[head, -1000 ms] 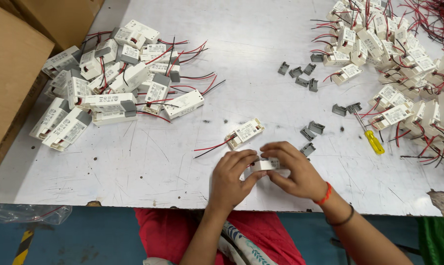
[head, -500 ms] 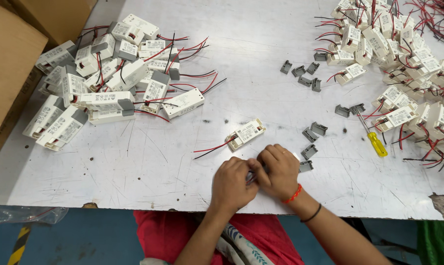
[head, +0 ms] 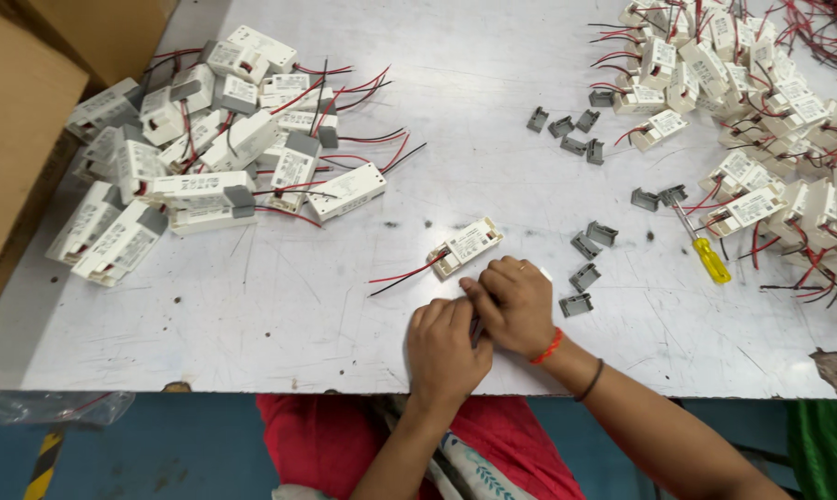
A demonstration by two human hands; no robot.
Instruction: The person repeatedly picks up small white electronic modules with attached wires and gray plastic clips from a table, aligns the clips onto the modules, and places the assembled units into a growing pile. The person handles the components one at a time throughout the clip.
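My left hand (head: 446,347) and my right hand (head: 516,304) are pressed together near the table's front edge, both closed on a small white module that is almost fully hidden between the fingers. Just beyond the hands lies a white rectangular module (head: 467,245) with a red and a black wire trailing to the left. Small grey plastic caps (head: 585,276) lie to the right of my right hand.
A pile of white wired modules (head: 196,157) fills the left side and another pile (head: 770,102) the right. A yellow-handled screwdriver (head: 704,250) lies right of centre. More grey caps (head: 567,130) sit farther back. Cardboard boxes (head: 20,139) stand at the left edge.
My hands have closed together over the small module, which showed between them a second ago. The view has shifted slightly.
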